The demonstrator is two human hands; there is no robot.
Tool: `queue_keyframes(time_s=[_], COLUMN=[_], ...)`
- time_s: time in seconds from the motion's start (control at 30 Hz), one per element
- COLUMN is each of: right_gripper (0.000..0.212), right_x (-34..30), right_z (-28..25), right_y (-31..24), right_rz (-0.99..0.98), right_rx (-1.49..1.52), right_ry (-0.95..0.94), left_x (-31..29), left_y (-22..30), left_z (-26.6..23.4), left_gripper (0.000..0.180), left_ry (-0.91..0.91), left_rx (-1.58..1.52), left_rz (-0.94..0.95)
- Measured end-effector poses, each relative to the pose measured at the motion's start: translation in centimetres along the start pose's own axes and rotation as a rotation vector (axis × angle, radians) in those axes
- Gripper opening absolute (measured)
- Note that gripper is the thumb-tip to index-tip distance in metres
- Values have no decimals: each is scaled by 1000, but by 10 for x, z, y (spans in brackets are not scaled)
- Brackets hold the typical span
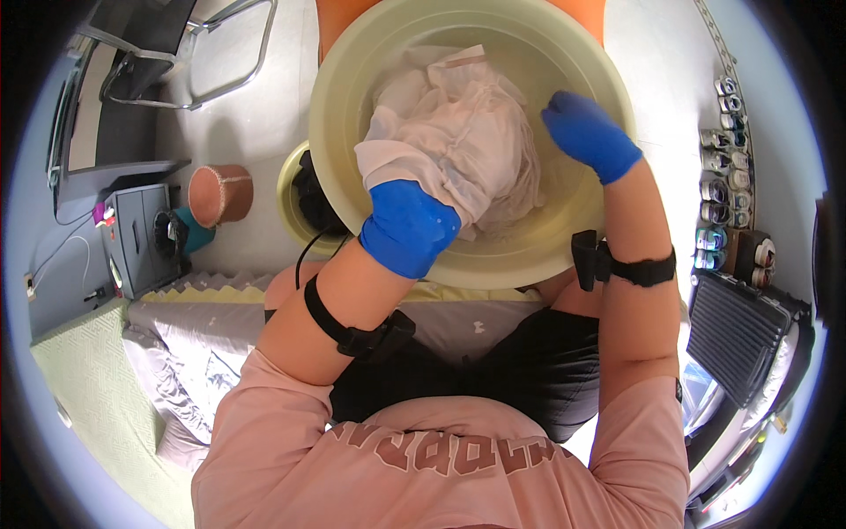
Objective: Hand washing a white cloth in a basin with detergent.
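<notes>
A large pale yellow-green basin (476, 269) holds water and a bunched, wet, off-white cloth (467, 132), perhaps a garment. My left hand (411, 225), in a blue rubber glove, reaches into the cloth from the near left. Fabric covers its fingers, so their grip is hidden. On the right side of the basin, my right hand (586, 137), also gloved in blue, is curled into a fist apart from the cloth. Nothing shows in it. Each forearm wears a black strap with a small black box.
A smaller yellow-green basin (289, 198) with dark cloth stands left of the large one. Farther left are a reddish-brown bucket (220, 196), a grey cabinet (141, 234) and a metal-framed chair (233, 53). Shoes (716, 189) and a black ribbed suitcase (738, 322) line the right wall.
</notes>
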State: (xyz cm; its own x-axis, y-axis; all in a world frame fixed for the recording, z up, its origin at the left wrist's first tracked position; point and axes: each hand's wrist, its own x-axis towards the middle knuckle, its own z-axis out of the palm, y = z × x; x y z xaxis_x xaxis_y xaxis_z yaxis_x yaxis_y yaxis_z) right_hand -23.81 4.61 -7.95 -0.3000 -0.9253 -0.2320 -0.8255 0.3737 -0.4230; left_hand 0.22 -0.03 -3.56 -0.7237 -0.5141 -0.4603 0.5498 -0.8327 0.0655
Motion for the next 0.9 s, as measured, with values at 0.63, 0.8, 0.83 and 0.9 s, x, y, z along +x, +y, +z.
queue_keyframes(time_s=[0.63, 0.8, 0.83, 0.9], right_gripper=[28, 38, 39, 37], right_x=[-41, -27, -24, -24], right_z=[-36, -17, -17, -31], right_y=[-70, -59, -62, -73], right_rz=[-177, -51, -30, -5], right_rx=[653, 553, 605, 527], right_ry=[15, 58, -49, -222], left_x=[-4, -7, -4, -1], left_y=[-7, 11, 14, 15], left_z=[9, -27, -34, -34], left_gripper=[72, 62, 59, 56], left_ry=[-29, -206, -190, -172], left_rx=[29, -72, -67, -62], left_rz=[78, -139, -95, -52])
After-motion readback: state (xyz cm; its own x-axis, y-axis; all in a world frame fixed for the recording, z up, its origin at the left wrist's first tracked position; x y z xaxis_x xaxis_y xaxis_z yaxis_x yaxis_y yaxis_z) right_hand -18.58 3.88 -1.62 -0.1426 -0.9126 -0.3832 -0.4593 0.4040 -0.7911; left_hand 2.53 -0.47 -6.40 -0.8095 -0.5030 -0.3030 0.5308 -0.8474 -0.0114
